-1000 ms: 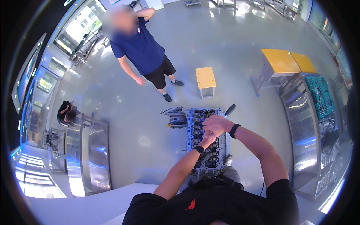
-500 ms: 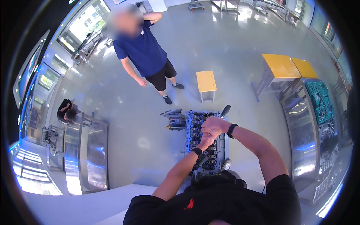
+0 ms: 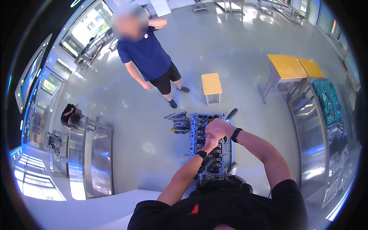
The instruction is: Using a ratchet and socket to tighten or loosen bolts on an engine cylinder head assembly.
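An engine cylinder head (image 3: 197, 120), its valve train exposed, lies below me with an alternator (image 3: 180, 124) mounted at its left. My right hand (image 3: 217, 127) is closed above the middle-upper part of the head, over my left hand (image 3: 210, 142), which is also closed and touches it from below. Whatever their fingers grip is hidden. A long black handle (image 3: 232, 114) sticks up at the upper right of the engine, just beyond my right hand.
A person in navy (image 3: 143, 57) stands ahead-left near a wooden stool (image 3: 211, 82). Another person (image 3: 69, 115) crouches by the left steel bench (image 3: 100, 161). Yellow desks (image 3: 285, 67) and a steel bench (image 3: 308, 153) with a green tool case (image 3: 326, 99) are at right.
The view has shifted slightly. My hands stay together over the engine, with only very small movement.
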The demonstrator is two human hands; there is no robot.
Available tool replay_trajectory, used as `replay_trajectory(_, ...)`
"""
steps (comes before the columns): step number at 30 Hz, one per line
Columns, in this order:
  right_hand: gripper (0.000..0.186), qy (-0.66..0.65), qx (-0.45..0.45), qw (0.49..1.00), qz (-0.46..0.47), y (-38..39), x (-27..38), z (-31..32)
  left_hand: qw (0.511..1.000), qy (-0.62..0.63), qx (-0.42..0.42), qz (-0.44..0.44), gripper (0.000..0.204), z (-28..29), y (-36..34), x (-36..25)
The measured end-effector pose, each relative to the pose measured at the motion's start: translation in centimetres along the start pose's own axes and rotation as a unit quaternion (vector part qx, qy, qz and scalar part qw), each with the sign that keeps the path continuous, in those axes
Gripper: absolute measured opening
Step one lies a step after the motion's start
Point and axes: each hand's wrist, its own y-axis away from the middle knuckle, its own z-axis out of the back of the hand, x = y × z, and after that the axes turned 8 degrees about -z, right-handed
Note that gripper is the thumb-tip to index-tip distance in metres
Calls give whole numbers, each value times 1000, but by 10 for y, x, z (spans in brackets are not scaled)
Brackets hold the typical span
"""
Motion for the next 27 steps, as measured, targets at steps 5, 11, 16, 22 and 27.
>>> replay_trajectory(5, 26, 47, -36, 992, -113, 9, 17, -7, 1000, -10, -3, 0, 16, 3, -2, 2)
replay_trajectory(11, 29, 57, -7, 948, -314, 4, 47, -11, 1000, -23, -6, 6, 17, 5, 2, 4)
replay_trajectory(16, 28, 49, -11, 939, -339, 9, 46, -13, 1000, -30, -2, 5, 17, -2, 0, 2)
replay_trajectory(22, 27, 74, -50, 955, -284, 7, 49, -14, 999, -49, -21, 3, 18, 2, -5, 3)
replay_trajectory(27, 25, 77, -67, 956, -277, 7, 41, -23, 998, -63, -27, 1, 18, 3, -3, 11)
